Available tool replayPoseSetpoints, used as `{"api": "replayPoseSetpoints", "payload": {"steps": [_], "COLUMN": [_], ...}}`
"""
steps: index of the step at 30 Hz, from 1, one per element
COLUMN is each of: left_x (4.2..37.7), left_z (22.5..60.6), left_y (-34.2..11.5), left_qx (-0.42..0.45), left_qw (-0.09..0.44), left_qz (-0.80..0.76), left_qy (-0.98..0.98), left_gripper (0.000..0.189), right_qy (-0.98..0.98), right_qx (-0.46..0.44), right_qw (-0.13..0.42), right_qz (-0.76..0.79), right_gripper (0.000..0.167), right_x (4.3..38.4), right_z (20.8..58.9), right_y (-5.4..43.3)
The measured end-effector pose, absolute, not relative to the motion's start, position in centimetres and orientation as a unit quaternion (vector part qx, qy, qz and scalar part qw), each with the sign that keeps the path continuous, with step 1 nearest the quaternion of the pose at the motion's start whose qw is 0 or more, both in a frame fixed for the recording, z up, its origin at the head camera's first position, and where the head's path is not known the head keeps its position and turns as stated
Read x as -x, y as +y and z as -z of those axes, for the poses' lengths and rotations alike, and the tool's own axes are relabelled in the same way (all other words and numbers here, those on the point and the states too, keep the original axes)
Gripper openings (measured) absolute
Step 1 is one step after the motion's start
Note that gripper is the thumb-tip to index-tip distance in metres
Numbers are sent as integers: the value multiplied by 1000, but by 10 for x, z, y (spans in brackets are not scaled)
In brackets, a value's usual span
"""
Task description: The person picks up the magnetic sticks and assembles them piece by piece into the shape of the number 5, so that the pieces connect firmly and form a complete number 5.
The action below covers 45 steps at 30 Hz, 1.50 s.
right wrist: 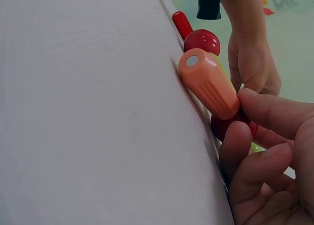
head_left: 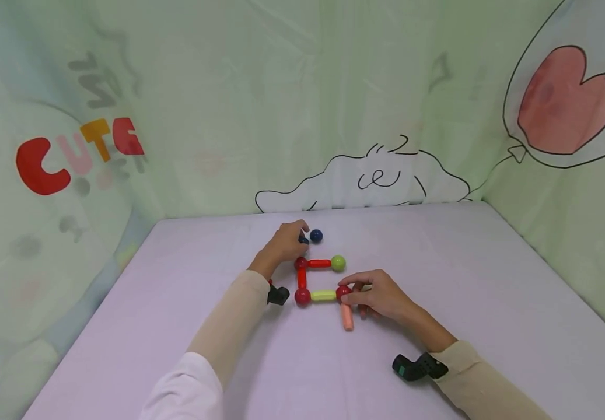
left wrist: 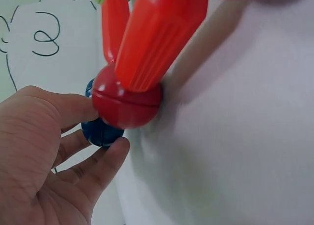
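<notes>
A magnetic ball-and-stick shape lies on the table. Its two red sticks (head_left: 319,263) (head_left: 302,279) meet at a far red ball (head_left: 300,264), and one ends at a green ball (head_left: 338,263). A yellow-green stick (head_left: 324,296) joins the near-left red ball (head_left: 303,297) to the near-right red ball (head_left: 343,293). From that last ball a salmon stick (head_left: 347,318) points toward me. My right hand (head_left: 378,294) pinches this ball between thumb and fingers. Beyond the shape, my left hand (head_left: 287,242) grips a dark blue ball (left wrist: 102,133), close beside the far red ball.
Another dark blue ball (head_left: 316,235) sits on the table (head_left: 465,280) just right of my left hand. A printed curtain (head_left: 218,116) stands behind the table's far edge. Black wrist cameras (head_left: 419,367) are worn on both forearms.
</notes>
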State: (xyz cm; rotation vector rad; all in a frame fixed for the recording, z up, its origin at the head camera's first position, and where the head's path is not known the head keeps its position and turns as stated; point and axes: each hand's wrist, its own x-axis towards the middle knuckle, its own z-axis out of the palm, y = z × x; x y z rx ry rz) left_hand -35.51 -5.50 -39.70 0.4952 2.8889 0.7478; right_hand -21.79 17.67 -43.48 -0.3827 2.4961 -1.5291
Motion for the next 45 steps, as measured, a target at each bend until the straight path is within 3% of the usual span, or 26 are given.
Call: {"api": "replayPoseSetpoints", "payload": {"steps": [8,21,32,45], "left_x": [345,302,255,215], "left_z": [386,382,374,399], "left_y": [-74,-98,-101,-81], "left_qx": [-182,-229,-264,-290], "left_qw": [30,48,79,140], "left_qz": [-275,-308,-359,-405], "left_qy": [944,922,892,856], "left_gripper": [33,37,29,30], "right_qy": [841,836,826,827], "right_qx": [125,128,145,156], "right_qw": [108,140,151,148], "right_qz": [516,515,523,519], "right_gripper": [37,38,37,39], "right_x": [220,220,223,224], "right_z": [431,435,433,432], "right_y": [176,179,182,182]}}
